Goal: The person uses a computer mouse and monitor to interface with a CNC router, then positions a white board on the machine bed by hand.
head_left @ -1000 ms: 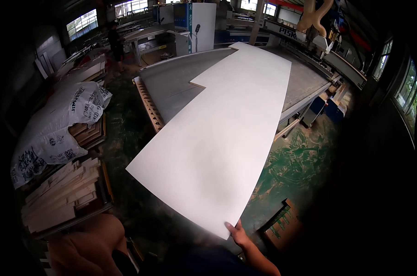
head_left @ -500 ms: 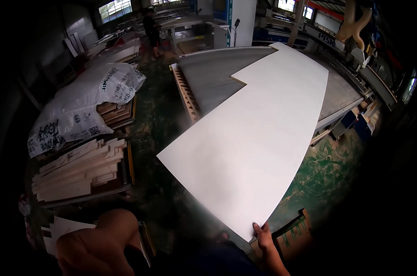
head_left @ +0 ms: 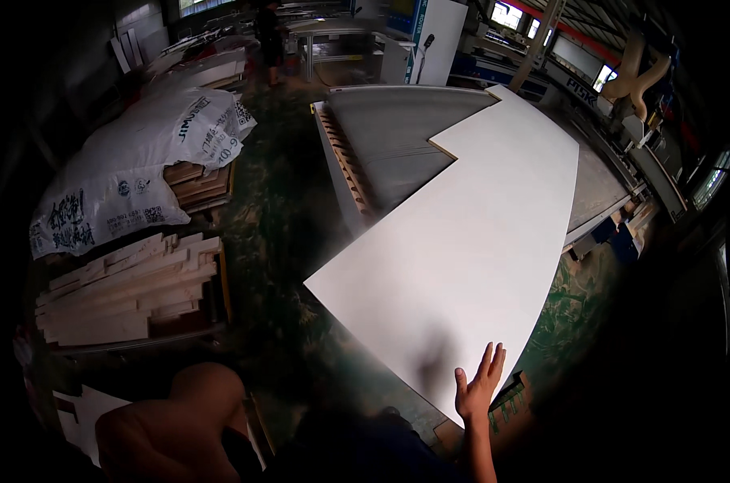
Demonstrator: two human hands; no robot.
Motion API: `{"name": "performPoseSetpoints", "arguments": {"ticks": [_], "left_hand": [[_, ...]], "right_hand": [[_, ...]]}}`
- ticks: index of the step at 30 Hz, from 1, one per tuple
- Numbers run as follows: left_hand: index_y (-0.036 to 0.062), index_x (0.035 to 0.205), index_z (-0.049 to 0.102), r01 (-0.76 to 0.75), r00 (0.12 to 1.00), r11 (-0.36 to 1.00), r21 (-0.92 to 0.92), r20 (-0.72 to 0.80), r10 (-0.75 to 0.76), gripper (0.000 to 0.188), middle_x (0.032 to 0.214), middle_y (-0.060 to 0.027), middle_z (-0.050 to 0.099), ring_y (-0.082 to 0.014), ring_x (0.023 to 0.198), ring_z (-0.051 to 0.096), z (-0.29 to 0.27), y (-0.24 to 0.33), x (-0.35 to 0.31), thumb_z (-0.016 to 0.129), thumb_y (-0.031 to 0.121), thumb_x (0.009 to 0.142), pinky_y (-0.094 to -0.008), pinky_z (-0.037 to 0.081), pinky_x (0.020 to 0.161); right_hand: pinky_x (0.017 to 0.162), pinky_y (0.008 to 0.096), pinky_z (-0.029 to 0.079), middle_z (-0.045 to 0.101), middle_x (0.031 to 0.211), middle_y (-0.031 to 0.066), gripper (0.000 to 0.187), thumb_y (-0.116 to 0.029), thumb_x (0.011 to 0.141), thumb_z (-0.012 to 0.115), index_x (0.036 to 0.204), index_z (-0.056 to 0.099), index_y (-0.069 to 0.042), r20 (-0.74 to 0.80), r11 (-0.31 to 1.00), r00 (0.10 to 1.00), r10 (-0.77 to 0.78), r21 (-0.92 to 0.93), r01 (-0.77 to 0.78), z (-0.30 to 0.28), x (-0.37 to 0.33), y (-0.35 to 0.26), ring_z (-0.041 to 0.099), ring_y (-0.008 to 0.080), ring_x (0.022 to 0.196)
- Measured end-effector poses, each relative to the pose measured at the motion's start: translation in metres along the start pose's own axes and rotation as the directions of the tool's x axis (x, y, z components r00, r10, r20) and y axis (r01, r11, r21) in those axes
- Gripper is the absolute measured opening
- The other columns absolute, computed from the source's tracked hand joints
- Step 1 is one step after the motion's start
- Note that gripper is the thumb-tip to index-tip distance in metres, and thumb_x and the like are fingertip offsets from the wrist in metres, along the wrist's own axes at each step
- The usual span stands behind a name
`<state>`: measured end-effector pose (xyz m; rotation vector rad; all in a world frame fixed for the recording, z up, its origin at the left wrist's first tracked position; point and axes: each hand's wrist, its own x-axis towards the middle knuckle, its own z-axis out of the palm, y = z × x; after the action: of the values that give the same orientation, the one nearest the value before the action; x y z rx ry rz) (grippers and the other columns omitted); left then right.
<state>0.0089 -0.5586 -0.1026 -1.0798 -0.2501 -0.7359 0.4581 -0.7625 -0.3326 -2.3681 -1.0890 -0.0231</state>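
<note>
A large white board (head_left: 469,233), notched along its far left edge, stretches from the machine table down toward me. Its far part lies across the grey table bed (head_left: 413,117), and the near end juts out over the green floor. Above the near right corner, my right hand (head_left: 476,393) is raised with fingers spread, holding nothing. A dark shadow falls on the board beside it. At the lower left shows a bent bare arm (head_left: 175,414); my left hand does not appear.
Stacked pale wood strips (head_left: 131,290) stand at the left, behind them a pile under white plastic sheeting (head_left: 131,169). A slotted rail (head_left: 345,157) edges the table. A cardboard box (head_left: 510,402) sits near my right arm. Another person (head_left: 268,40) stands far back.
My right hand has let go of the board's near corner and lifted, its fingers now spread. The view has shifted slightly, so the board appears farther right.
</note>
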Motion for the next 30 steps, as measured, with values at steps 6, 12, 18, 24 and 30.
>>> {"name": "performPoseSetpoints", "arguments": {"ticks": [6, 12, 18, 24, 30], "left_hand": [[0.0143, 0.101, 0.062, 0.215, 0.96, 0.798, -0.563, -0.028, -0.279, 0.011, 0.059, 0.0006, 0.056, -0.0069, 0.043, 0.047, -0.061, -0.044, -0.125, 0.057, 0.023, 0.096, -0.0208, 0.039, 0.04], [0.022, 0.078, 0.064, 0.346, 0.672, -0.466, -0.814, 0.562, -0.482, 0.021, 0.063, 0.0086, 0.057, -0.0006, 0.045, 0.046, -0.055, -0.051, -0.104, 0.061, 0.037, 0.093, -0.0167, 0.036, 0.046], [0.0213, 0.077, 0.063, 0.382, 0.575, -0.519, -0.765, 0.636, -0.515, 0.021, 0.064, 0.0082, 0.057, -0.0012, 0.048, 0.047, -0.038, -0.043, -0.081, 0.061, 0.036, 0.092, -0.0171, 0.036, 0.048], [0.0198, 0.079, 0.063, 0.38, 0.575, -0.579, -0.722, 0.674, -0.464, 0.019, 0.066, 0.0072, 0.058, -0.0023, 0.05, 0.048, 0.001, -0.024, -0.042, 0.062, 0.035, 0.09, -0.0177, 0.037, 0.049], [0.0183, 0.08, 0.062, 0.347, 0.579, -0.611, -0.712, 0.675, -0.458, 0.018, 0.067, 0.0062, 0.058, -0.0034, 0.052, 0.049, 0.007, -0.022, -0.036, 0.063, 0.033, 0.089, -0.0183, 0.038, 0.05]], "right_hand": [[0.119, 0.0542, 0.015, 0.026, 0.157, 0.0255, 0.078, -0.048, 0.095, 0.053, 0.153, 0.028, -0.002, 0.065, 0.964, 0.998, 0.015, -0.266, 0.003, 0.074, 0.038, 0.006, 0.022, 0.0424, 0.146], [0.117, 0.0543, 0.02, 0.036, 0.153, 0.0229, 0.072, -0.045, 0.095, 0.055, 0.148, 0.037, 0.0, 0.032, 0.923, 0.999, 0.018, -0.384, -0.004, 0.102, 0.054, 0.027, 0.03, 0.0398, 0.144], [0.115, 0.0532, 0.025, 0.039, 0.151, 0.024, 0.064, -0.04, 0.097, 0.053, 0.145, 0.041, 0.001, 0.031, 0.923, 0.999, 0.01, -0.384, 0.003, 0.1, 0.058, 0.03, 0.034, 0.0402, 0.141], [0.113, 0.0441, 0.03, 0.043, 0.148, 0.0196, 0.054, -0.039, 0.101, 0.046, 0.14, 0.049, -0.002, -0.051, 0.945, 0.998, 0.047, -0.321, -0.061, 0.105, 0.097, 0.06, 0.041, 0.0358, 0.136], [0.11, 0.0429, 0.035, 0.049, 0.142, 0.0209, 0.05, -0.036, 0.101, 0.047, 0.135, 0.053, 0.0, -0.141, 0.94, 0.988, 0.063, -0.324, -0.106, 0.107, 0.108, 0.052, 0.045, 0.037, 0.131]]}}
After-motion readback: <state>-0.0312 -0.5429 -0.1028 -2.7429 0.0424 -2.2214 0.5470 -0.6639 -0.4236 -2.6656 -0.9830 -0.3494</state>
